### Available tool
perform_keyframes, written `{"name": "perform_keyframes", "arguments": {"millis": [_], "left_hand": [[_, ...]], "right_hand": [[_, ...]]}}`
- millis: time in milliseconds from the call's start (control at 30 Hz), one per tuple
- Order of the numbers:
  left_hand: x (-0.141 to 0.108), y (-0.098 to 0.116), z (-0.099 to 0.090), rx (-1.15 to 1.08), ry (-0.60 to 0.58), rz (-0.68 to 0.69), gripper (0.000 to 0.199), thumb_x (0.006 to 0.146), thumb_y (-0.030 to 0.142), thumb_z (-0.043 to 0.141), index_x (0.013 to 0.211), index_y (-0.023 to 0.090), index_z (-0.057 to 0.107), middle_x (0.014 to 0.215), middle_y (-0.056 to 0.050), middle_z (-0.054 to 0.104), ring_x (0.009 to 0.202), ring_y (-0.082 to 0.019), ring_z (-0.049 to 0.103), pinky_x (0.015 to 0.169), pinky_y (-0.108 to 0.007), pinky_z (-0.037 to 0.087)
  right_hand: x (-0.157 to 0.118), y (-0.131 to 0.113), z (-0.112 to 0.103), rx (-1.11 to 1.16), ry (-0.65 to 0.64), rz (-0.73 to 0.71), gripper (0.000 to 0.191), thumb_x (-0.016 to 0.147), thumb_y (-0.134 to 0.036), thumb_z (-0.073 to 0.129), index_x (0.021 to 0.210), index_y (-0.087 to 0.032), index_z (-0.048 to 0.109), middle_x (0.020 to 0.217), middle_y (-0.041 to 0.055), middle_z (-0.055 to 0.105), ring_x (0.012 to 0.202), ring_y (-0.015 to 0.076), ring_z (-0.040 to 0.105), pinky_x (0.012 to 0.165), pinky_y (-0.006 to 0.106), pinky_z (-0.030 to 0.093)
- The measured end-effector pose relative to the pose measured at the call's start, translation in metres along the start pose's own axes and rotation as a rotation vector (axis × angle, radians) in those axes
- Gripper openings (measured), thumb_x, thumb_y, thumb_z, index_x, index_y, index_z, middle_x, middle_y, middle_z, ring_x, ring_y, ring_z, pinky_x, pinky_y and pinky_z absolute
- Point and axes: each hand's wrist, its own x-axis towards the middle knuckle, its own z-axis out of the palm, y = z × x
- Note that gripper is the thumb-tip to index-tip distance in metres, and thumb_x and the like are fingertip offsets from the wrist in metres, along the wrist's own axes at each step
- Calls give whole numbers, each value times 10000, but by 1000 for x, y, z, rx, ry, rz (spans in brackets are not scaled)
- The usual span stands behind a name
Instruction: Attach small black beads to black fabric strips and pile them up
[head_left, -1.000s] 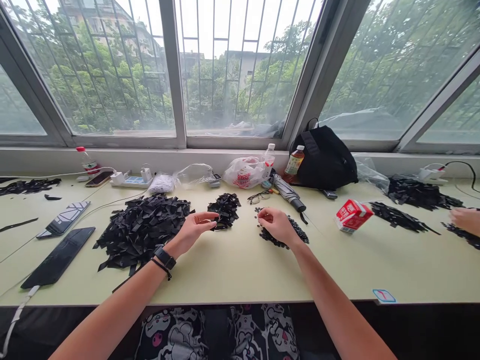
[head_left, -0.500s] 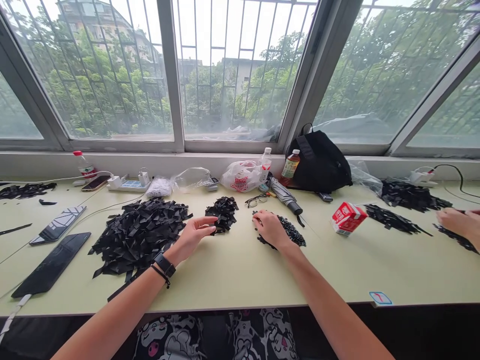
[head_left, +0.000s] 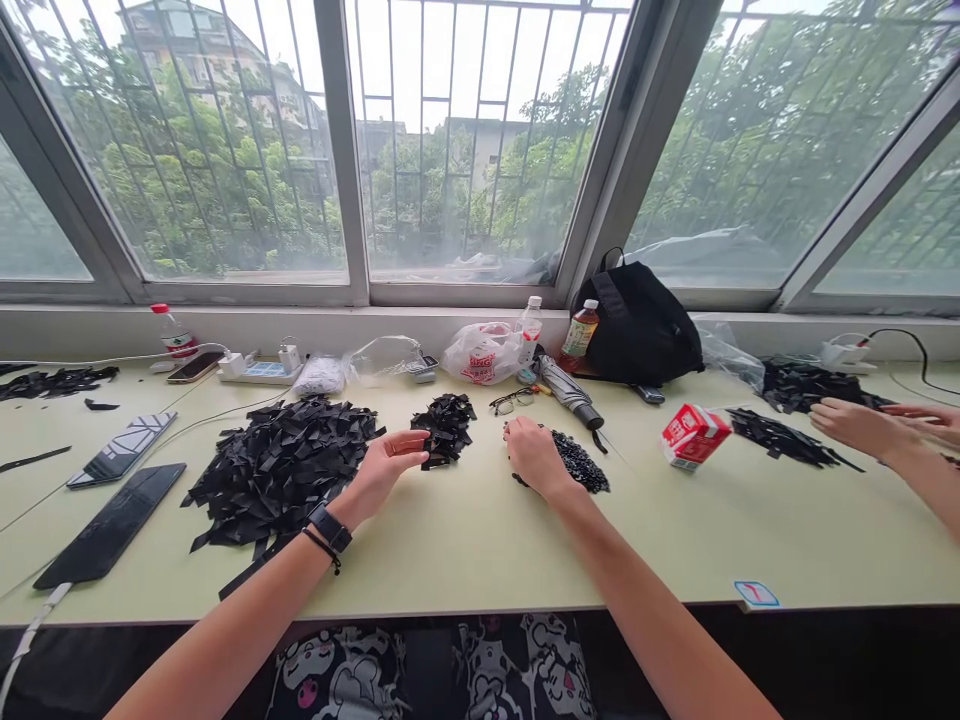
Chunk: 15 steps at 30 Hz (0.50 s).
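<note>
Left hand (head_left: 388, 465): thumb and index finger curved toward each other, part open, right at the near-left side of the small strip heap (head_left: 450, 428). Can't tell if I've a piece pinched; black on black there. Right hand (head_left: 536, 458): fingers bent down together over the left end of the small black parts (head_left: 583, 464), tips hidden, so can't tell what they've got.

Places: big strip pile (head_left: 281, 470) left of my left hand, its lower end toward the front edge of the bench (head_left: 465, 560). Small heap sits between my hands, further toward the window edge. Parts lie right of it, well back from the front edge.

Handling, my guess: strips are light, thin, bendy, a bit slick, prone to cling or overlap. Best hold is thumb and index finger flat across one end, one piece only. Parts look hard, tiny, shiny; likely tough but apt to roll or skid. Take one by its sides with fingertips, from the pile's edge, light pressure.
</note>
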Motion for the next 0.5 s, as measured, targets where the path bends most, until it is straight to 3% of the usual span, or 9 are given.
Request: {"name": "perform_keyframes", "arguments": {"millis": [100, 200, 267, 367, 500], "left_hand": [[-1, 1, 3, -1, 9, -18, 444, 710, 259, 889, 1136, 176, 794, 1201, -150, 767, 1090, -269, 706, 1003, -415, 527], [-2, 1, 5, 6, 27, -19, 428, 684, 253, 910, 1089, 170, 801, 1204, -152, 766, 1057, -269, 716, 973, -416, 545], [-4, 1, 6, -3, 21, -7, 430, 672, 255, 921, 1075, 166, 801, 1186, -150, 773, 1048, -271, 721, 959, -416, 554], [-6, 1, 7, -41, -13, 2, 438, 666, 255, 927, 1074, 159, 798, 1141, -146, 788, 1035, -267, 728, 959, -416, 558], [-7, 3, 8, -49, -41, 3, 426, 671, 260, 927, 1062, 148, 799, 1109, -145, 796, 1002, -260, 733, 938, -404, 562]], "right_hand": [[0, -15, -14, 225, 110, -28, 165, 1031, -160, 458, 955, -163, 605, 986, 126, 667, 942, 255, 627, 844, 353, 425], [-4, -50, -27, 498, 220, -187, 145, 1044, -194, 467, 964, -187, 588, 969, 86, 650, 915, 225, 618, 859, 335, 450], [-8, -77, -30, 593, 210, -318, 133, 1047, -192, 471, 990, -197, 591, 979, 72, 646, 892, 208, 611, 833, 321, 460], [-12, -102, -27, 579, 221, -399, 157, 1045, -170, 470, 970, -199, 605, 949, 67, 639, 866, 210, 596, 821, 336, 451], [-15, -106, -17, 541, 253, -406, 177, 1044, -147, 466, 975, -191, 622, 950, 75, 640, 840, 208, 580, 807, 345, 445]]}}
